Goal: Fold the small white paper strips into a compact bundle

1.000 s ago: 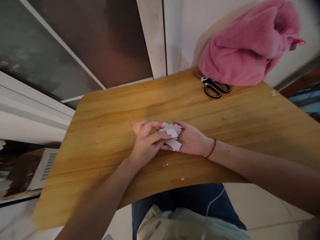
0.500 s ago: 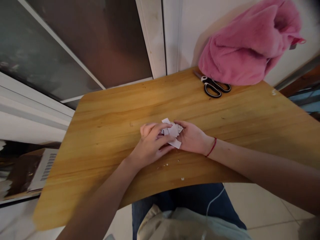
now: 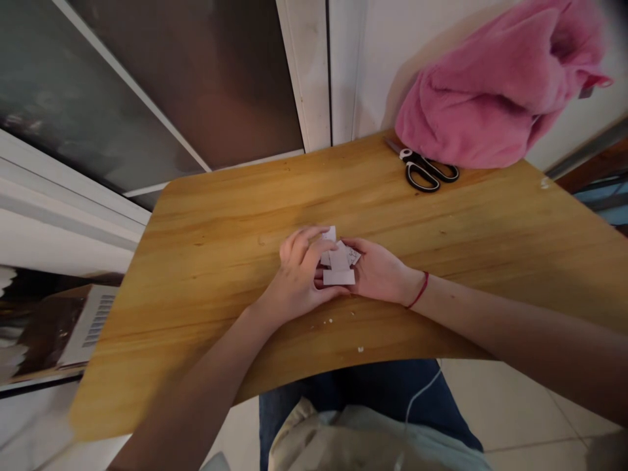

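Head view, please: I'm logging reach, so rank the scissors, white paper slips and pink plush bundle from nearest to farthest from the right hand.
1. White paper slips: nearest, on the right hand, toward its fingers.
2. Black-handled scissors: next, lying beyond the hand on the wooden table.
3. Pink plush bundle: farthest, behind the scissors, toward the right.

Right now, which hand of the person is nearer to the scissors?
Right. The right hand is on the near side of the scissors, a little to their left; the left hand is also on the near side, but farther left.
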### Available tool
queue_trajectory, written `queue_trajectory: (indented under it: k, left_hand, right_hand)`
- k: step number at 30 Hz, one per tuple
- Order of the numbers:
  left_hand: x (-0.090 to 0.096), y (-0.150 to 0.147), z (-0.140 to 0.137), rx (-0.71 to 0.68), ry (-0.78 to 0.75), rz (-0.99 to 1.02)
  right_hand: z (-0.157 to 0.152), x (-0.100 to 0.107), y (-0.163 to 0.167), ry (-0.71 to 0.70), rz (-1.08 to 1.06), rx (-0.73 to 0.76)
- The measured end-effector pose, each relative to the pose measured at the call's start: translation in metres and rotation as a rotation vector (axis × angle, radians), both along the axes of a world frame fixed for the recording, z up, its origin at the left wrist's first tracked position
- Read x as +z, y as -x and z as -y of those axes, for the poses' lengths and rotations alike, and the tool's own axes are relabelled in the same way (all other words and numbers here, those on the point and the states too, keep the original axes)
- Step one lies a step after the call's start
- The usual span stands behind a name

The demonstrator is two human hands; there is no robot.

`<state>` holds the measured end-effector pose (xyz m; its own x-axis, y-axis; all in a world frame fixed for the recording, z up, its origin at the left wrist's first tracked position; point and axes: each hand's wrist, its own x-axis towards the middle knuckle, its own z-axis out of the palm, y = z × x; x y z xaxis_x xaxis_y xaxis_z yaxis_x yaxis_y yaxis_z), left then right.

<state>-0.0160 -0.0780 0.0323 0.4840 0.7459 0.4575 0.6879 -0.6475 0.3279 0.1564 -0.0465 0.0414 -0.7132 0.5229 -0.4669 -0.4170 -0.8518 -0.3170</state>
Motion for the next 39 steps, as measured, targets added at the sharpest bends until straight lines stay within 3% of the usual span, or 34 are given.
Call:
queue_trajectory:
  k: [7, 11, 17, 24, 30, 39]
  left_hand:
    - [-0.001, 0.002, -0.004, 0.034, 0.298, -0.007]
    - [0.002, 0.002, -0.001, 0.016, 0.406, -0.042]
    - [0.003, -0.003, 0.002, 0.015, 0.335, -0.025]
    - [0.005, -0.004, 0.002, -0.063, 0.327, 0.001]
    - [0.005, -0.003, 0.000, -0.033, 0.298, -0.013]
    - [0.003, -0.004, -0.001, -0.030, 0.315, 0.039]
  right_hand:
    - [0.005, -0.005, 0.002, -0.064, 0.040, 0.135]
    - [0.006, -0.009, 0.002, -0.092, 0.027, 0.126]
    - [0.003, -0.009, 0.000, -0.104, -0.029, 0.147]
    - [0.005, -0.009, 0.002, -0.030, 0.016, 0.062]
    - [0.003, -0.012, 0.000, -0.061, -0.033, 0.115]
    - [0.002, -0.008, 0.001, -0.053, -0.069, 0.071]
